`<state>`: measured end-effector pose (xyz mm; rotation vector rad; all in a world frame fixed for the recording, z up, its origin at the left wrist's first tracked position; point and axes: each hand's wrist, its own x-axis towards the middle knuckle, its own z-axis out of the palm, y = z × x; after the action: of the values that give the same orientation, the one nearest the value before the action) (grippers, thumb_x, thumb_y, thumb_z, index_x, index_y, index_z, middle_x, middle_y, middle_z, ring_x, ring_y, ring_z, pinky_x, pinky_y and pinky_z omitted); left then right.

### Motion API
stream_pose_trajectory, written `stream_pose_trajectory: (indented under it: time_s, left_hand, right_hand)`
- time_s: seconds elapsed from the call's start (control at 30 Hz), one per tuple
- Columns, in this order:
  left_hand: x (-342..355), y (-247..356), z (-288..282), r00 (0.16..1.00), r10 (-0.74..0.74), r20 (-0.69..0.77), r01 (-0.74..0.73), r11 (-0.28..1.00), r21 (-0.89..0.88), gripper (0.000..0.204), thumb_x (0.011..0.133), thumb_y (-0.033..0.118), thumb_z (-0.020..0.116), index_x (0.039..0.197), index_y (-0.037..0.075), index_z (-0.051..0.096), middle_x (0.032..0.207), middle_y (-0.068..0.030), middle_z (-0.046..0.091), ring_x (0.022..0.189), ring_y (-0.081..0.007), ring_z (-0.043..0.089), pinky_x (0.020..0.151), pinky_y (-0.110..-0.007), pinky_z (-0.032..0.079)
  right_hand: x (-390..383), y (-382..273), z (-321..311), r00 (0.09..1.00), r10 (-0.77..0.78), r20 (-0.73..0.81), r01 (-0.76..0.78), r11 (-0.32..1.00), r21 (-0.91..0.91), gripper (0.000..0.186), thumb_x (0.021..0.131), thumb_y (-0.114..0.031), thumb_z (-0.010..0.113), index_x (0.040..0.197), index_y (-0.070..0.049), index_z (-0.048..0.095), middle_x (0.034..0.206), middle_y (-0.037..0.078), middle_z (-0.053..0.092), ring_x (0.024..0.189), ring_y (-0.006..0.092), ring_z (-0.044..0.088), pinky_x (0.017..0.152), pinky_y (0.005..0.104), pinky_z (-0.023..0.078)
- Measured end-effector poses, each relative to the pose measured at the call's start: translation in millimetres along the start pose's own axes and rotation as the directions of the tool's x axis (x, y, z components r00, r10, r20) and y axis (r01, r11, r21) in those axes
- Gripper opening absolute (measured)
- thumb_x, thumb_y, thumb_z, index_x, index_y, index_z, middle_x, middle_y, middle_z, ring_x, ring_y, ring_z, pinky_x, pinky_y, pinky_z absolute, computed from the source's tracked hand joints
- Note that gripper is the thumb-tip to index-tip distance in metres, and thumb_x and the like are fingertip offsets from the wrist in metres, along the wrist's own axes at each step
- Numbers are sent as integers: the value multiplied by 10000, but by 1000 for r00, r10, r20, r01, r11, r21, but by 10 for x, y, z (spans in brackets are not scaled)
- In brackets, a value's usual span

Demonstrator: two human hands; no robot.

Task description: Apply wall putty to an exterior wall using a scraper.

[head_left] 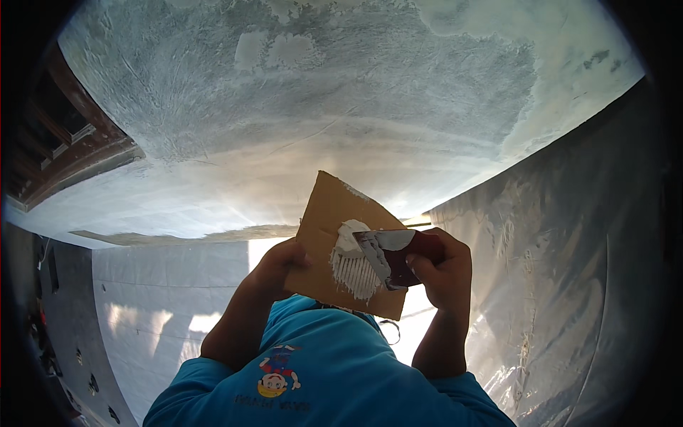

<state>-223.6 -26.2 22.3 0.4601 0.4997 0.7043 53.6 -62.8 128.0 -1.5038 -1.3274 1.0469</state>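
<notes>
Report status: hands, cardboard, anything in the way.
Left hand gripping cardboard by left edge. Right hand gripping scraper. White paste on cardboard. No obstruction visible.

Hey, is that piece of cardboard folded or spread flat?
Spread flat: the cardboard shows as one open sheet in the left hand, with white paste on its middle.

A bright blue shirt point(348, 370) with short sleeves point(192, 384) is worn, seen at the lower middle of the frame. It is printed, left of centre, with an upside-down cartoon figure point(276, 373) in yellow, red and blue, above dark lettering point(274, 404). Both forearms point(238, 320) are left bare.
</notes>
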Motion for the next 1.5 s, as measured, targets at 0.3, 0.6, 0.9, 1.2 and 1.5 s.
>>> stream_pose_trajectory:
  time_s: [0.3,0.6,0.9,1.2,1.5]
  left_hand:
    - [19,14,66,998,-52,26,52,999,12,645,793,160,525,1367,-108,408,1265,-268,581,1084,-348,657,921,-428,570]
    - [0,61,188,999,-29,-21,31,997,64,617,802,182,500,1333,-122,422,1201,-265,590,1015,-336,661,848,-410,587]
    - [8,43,152,999,-32,5,32,998,62,599,799,174,490,1319,-120,438,1183,-257,600,1008,-321,659,849,-397,580]
    - [-6,44,201,999,-20,-33,23,995,101,577,794,163,493,1301,-111,452,1181,-248,597,1003,-318,657,845,-392,579]
    - [-8,47,318,998,-44,-38,48,993,110,621,774,152,500,1330,-116,431,1218,-256,578,1054,-334,636,909,-409,556]
  right_hand:
    - [6,-41,61,999,-3,45,5,998,-60,291,794,-63,695,1065,42,676,866,118,742,773,149,710,705,284,574]
    - [16,-48,94,994,79,72,-77,997,-33,301,806,-53,682,1090,46,666,878,132,742,768,168,723,707,295,599]
    - [17,-42,97,995,47,93,-41,997,-67,293,805,-72,678,1080,28,678,857,116,746,775,149,720,704,289,585]
    - [-1,-133,127,983,144,117,-140,989,-41,242,787,54,653,1028,37,662,873,90,728,798,138,696,735,291,585]
    - [-4,-10,159,983,63,174,-35,986,-162,269,791,-93,688,1049,-20,707,852,114,758,769,156,732,713,291,563]
